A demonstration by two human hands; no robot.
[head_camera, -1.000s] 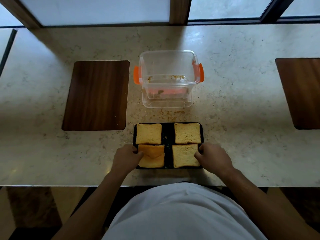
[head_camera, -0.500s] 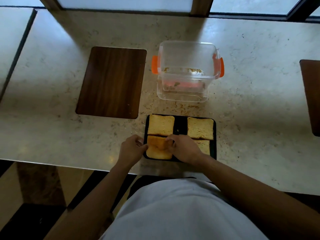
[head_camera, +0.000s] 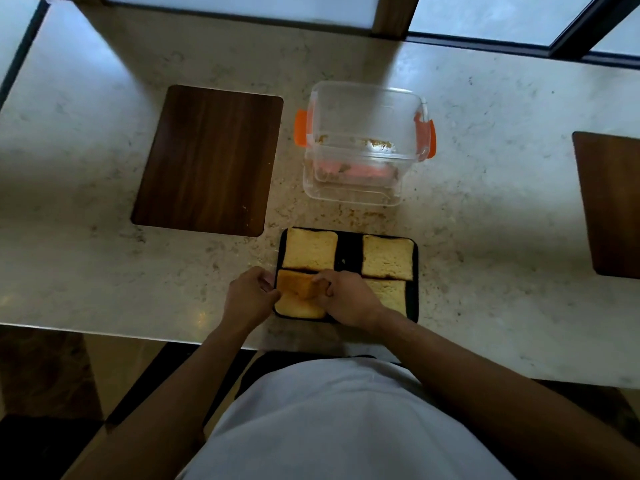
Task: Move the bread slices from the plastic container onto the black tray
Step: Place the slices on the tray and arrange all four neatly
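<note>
I saw the black tray [head_camera: 415, 271] sitting at the near edge of the pale stone counter [head_camera: 485, 220], right in front of the person's white-clad torso. Four places on it were filled. At the tray's far left corner lay a flat bread slice [head_camera: 309, 249], and at the far right corner another slice [head_camera: 388, 256], with a bare black strip between them. At the near right corner a third slice [head_camera: 391, 295] was partly covered by the right wrist. At the near left corner sat a darker, toasted slice [head_camera: 294, 289] lying tilted over a paler slice [head_camera: 298, 308] beneath it.

The right hand [head_camera: 346, 299] reached across the tray with its fingers curled on the right side of the toasted slice, pinching it. The left hand [head_camera: 251, 294] was loosely curled at the tray's left edge, fingertips touching that same slice's left side; I could not tell whether it really gripped it.

Beyond the tray, toward the far edge of the counter, stood the clear plastic container [head_camera: 363, 109] with orange clips; I saw only crumbs inside it. Crumbs also dotted the counter between the container and the tray. A dark wooden mat [head_camera: 207, 161] lay left of the container, and another mat [head_camera: 609, 202] sat at the right edge of the view.
</note>
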